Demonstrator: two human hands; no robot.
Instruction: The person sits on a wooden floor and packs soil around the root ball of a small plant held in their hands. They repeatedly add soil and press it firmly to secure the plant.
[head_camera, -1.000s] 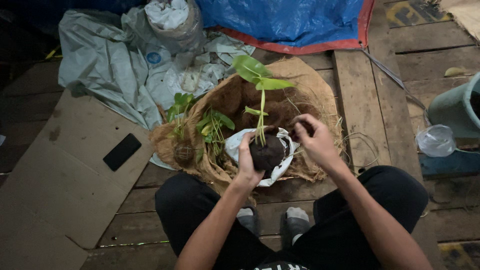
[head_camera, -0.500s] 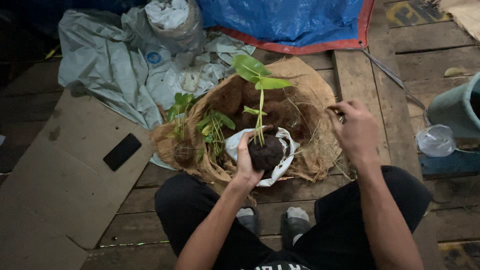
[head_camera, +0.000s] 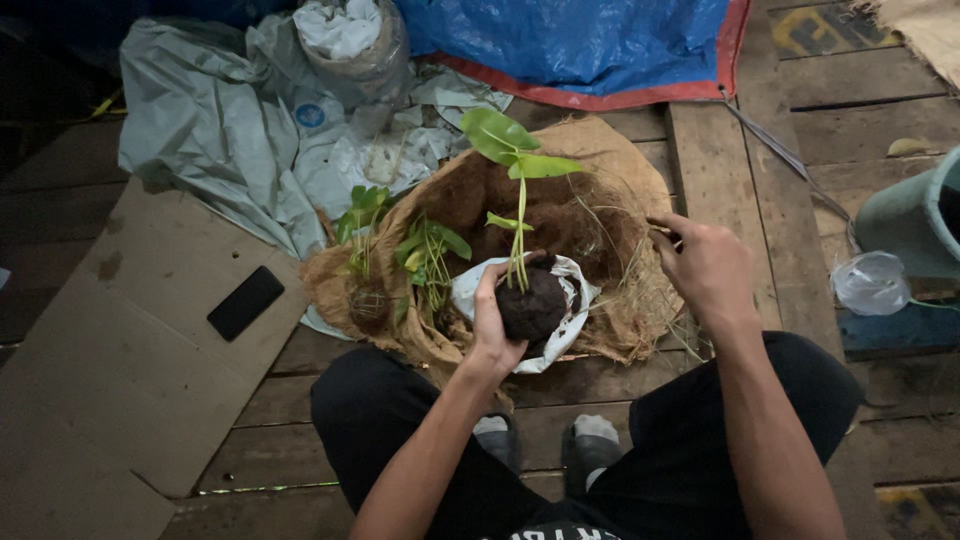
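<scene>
Head view: your left hand (head_camera: 492, 322) gripped the soil ball (head_camera: 532, 306) over the centre sack (head_camera: 590, 215); your right hand (head_camera: 706, 268) pinched fibre strands (head_camera: 655, 228).

We're looking at a makeshift outdoor potting spot: rough wooden planks (head_camera: 760, 200), a blue tarp (head_camera: 590, 45), burlap sacking (head_camera: 600, 230), seedlings (head_camera: 425, 250) lying about.
</scene>
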